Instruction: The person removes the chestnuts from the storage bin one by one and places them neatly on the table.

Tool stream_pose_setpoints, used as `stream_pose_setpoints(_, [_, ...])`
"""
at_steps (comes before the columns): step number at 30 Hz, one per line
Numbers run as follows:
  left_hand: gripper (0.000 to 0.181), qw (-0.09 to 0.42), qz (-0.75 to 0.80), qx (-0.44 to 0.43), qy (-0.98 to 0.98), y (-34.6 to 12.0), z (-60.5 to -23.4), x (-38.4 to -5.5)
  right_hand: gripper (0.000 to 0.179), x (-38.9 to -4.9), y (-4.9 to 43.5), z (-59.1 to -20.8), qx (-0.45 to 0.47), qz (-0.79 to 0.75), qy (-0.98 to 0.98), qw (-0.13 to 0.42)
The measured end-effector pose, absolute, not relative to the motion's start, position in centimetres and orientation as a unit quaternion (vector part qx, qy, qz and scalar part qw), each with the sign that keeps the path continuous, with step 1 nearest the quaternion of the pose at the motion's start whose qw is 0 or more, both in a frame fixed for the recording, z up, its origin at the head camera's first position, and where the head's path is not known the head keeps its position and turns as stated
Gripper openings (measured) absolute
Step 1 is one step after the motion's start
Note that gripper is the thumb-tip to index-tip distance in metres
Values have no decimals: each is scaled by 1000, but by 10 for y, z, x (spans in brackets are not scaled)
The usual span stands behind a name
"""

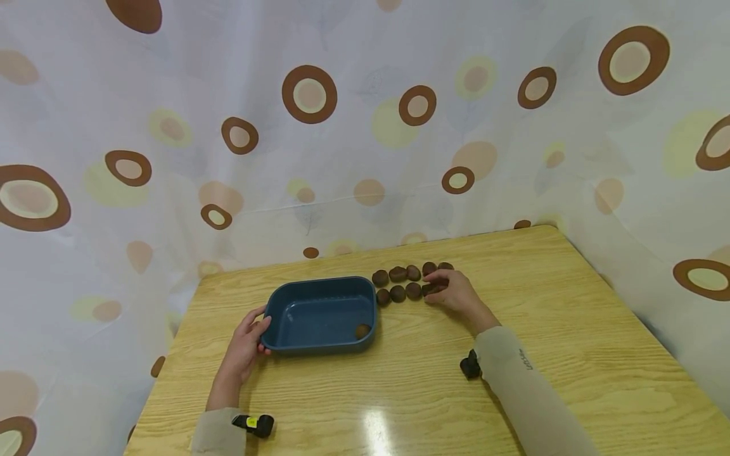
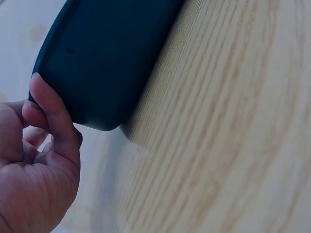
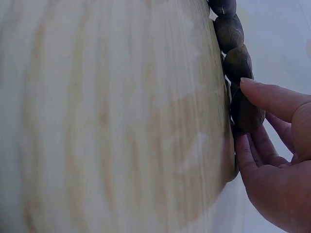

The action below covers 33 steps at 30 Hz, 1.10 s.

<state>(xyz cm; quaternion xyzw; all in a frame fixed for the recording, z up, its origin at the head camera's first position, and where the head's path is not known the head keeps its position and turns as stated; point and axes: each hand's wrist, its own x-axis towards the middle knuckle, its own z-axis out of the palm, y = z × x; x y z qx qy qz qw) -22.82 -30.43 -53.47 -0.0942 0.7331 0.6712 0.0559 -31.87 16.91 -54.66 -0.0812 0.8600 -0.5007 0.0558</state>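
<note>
My left hand (image 1: 245, 348) grips the left rim of a dark blue rectangular basin (image 1: 313, 323), thumb on the rim. In the left wrist view the thumb lies against the basin's outer wall (image 2: 107, 63). One brown chestnut-like ball (image 1: 362, 331) lies inside, in the near right corner. Beside the basin, several similar chestnut-like balls stand in two rows, a near row (image 1: 397, 294) and a far row (image 1: 397, 274). At the near row's right end my right hand (image 1: 453, 294) pinches a chestnut-like ball (image 3: 249, 112) between thumb and fingers, close to its neighbour.
A pale wooden table (image 1: 456, 399) carries everything. Behind it hangs a white curtain (image 1: 365, 139) printed with brown circles, and this also runs along both sides. Black wrist cameras sit on both of the person's wrists.
</note>
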Motion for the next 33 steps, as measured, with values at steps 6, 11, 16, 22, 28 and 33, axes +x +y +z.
stream_pose_setpoints(6, [45,56,669,-94,735,-304,-535,-228,42,-316,169,-545,-82,-498,862,58])
stream_pose_setpoints(11, [46,54,669,-92,736,-304,-534,-228,42,-315,169,-542,-82,-499,861,61])
stream_pose_setpoints(16, [45,55,669,-95,735,-304,-535,-228,42,-314,170,-541,-83,-499,860,64])
stream_pose_setpoints(22, [48,53,670,-88,735,-303,-534,-228,41,-316,169,-541,-79,-500,860,64])
stream_pose_setpoints(28, [52,48,667,-82,739,-304,-534,-228,41,-317,170,-542,-80,-499,861,66])
stream_pose_setpoints(33, [51,48,667,-83,739,-304,-534,-227,42,-315,169,-541,-83,-497,862,64])
